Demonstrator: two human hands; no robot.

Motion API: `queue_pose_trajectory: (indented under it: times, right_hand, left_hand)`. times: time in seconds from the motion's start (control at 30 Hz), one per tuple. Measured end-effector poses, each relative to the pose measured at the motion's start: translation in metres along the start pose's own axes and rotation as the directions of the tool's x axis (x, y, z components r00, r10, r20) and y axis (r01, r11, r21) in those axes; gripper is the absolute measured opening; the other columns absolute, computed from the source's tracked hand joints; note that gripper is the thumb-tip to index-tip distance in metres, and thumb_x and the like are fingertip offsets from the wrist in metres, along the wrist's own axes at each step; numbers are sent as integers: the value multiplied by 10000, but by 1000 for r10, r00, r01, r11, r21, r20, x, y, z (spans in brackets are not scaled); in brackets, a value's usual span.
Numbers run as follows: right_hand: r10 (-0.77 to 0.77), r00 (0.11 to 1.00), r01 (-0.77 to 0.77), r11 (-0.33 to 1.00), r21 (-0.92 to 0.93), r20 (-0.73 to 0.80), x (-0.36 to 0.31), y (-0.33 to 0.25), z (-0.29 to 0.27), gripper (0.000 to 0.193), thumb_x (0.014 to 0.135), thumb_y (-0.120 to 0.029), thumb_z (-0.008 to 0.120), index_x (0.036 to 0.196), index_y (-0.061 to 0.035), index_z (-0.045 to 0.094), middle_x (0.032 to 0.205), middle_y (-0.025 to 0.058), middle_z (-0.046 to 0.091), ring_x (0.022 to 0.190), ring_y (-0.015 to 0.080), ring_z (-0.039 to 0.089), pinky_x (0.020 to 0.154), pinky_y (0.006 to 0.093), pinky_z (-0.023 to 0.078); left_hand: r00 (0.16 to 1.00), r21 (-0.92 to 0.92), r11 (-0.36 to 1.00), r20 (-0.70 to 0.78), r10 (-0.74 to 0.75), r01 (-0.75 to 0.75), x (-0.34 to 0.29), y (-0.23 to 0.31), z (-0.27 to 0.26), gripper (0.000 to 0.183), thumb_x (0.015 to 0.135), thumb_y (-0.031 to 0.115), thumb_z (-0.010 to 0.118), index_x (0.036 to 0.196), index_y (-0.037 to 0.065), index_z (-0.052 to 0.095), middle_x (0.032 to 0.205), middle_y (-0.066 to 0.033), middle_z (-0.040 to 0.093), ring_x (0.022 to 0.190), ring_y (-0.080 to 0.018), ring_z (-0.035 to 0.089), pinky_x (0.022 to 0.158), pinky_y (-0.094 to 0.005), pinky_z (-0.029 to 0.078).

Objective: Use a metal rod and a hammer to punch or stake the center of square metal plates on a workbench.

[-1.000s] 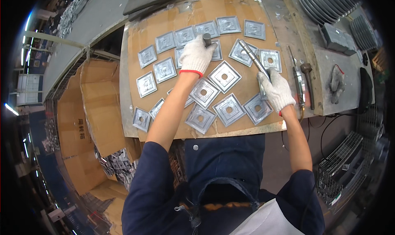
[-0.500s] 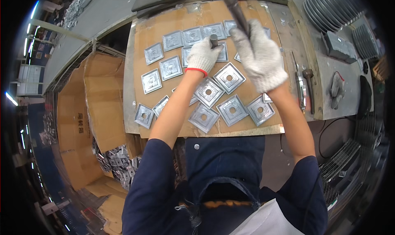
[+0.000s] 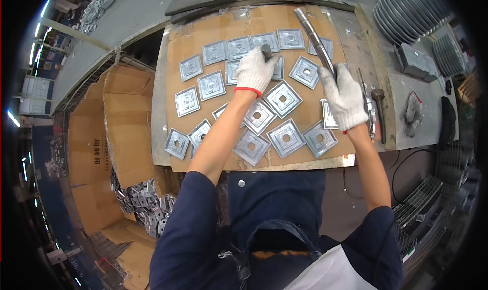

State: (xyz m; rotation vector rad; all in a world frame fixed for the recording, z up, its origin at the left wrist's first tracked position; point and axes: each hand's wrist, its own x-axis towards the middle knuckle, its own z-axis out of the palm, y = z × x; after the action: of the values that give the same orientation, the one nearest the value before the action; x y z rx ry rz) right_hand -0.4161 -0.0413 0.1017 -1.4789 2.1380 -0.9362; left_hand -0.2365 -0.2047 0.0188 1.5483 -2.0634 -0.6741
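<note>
My left hand (image 3: 254, 72), in a white knit glove with a red cuff, is closed round a short metal punch (image 3: 266, 50). The punch stands upright over a square metal plate (image 3: 278, 72) that the hand mostly covers; its lower end is hidden. In my right hand (image 3: 346, 98), also gloved, is a long stepped metal rod (image 3: 314, 38), tilted with its far end up and to the left. Square plates with a centre hole, such as this plate (image 3: 283, 99), lie nearest me. Farther plates (image 3: 239, 47) show no clear hole.
Brown cardboard (image 3: 203, 153) covers the worktop. At its right lie a hammer (image 3: 379, 107) and a spare grey glove (image 3: 414, 112). Stacked round metal discs (image 3: 406, 13) stand at the far right. On the left, a carton (image 3: 127, 127) holds many small metal parts (image 3: 147, 203).
My right hand has come down and to the right, bringing the rod lower and into full view. My left hand stays on the punch, shifted very slightly right.
</note>
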Motion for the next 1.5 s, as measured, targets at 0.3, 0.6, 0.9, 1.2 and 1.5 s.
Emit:
queue_pose_trajectory:
  times: [0.3, 0.6, 0.9, 1.2, 1.5]
  right_hand:
    - [210, 962, -180, 968, -177, 172, -27, 53, 42, 505, 1058, -542, 540, 1131, -47, 603, 910, 321, 718, 897, 535, 695, 792, 600, 542]
    - [75, 991, -58, 988, -145, 114, 3, 43, 38, 567, 1053, -585, 509, 1123, -31, 611, 998, 310, 719, 984, 522, 686, 848, 589, 534]
    - [379, 861, -310, 920, -240, 340, -48, 41, 7, 610, 1020, -562, 541, 1233, -1, 652, 1056, 309, 731, 1056, 472, 703, 936, 515, 537]
    - [266, 902, -154, 934, -323, 339, -26, 41, 42, 508, 1039, -517, 534, 1062, -19, 630, 999, 285, 730, 986, 478, 701, 875, 562, 535]
    - [241, 885, -70, 914, -400, 398, -27, 38, 32, 492, 1041, -503, 542, 1087, -24, 645, 935, 278, 736, 924, 478, 716, 818, 565, 553]
  left_hand:
    - [987, -181, 982, 139, 77, -51, -7, 38, -21, 402, 912, 368, 784, 1108, 22, 722, 922, -160, 788, 860, -286, 769, 812, -379, 594]
    - [995, -187, 981, 97, -34, 52, 4, 12, -49, 361, 924, 319, 759, 1086, 1, 708, 877, -84, 790, 786, -165, 708, 760, -313, 560]
    - [983, -434, 895, 182, -24, 102, -8, -4, -39, 274, 917, 241, 775, 1040, 6, 705, 843, -54, 779, 743, -101, 607, 712, -267, 516]
    - [981, -223, 974, 194, 10, 35, 3, -1, -13, 432, 856, 370, 770, 1096, 14, 731, 920, -187, 780, 881, -325, 763, 827, -391, 584]
    - [982, -150, 988, 176, 73, -47, 15, -4, -16, 420, 889, 404, 757, 1107, 45, 730, 897, -113, 786, 819, -245, 732, 788, -353, 569]
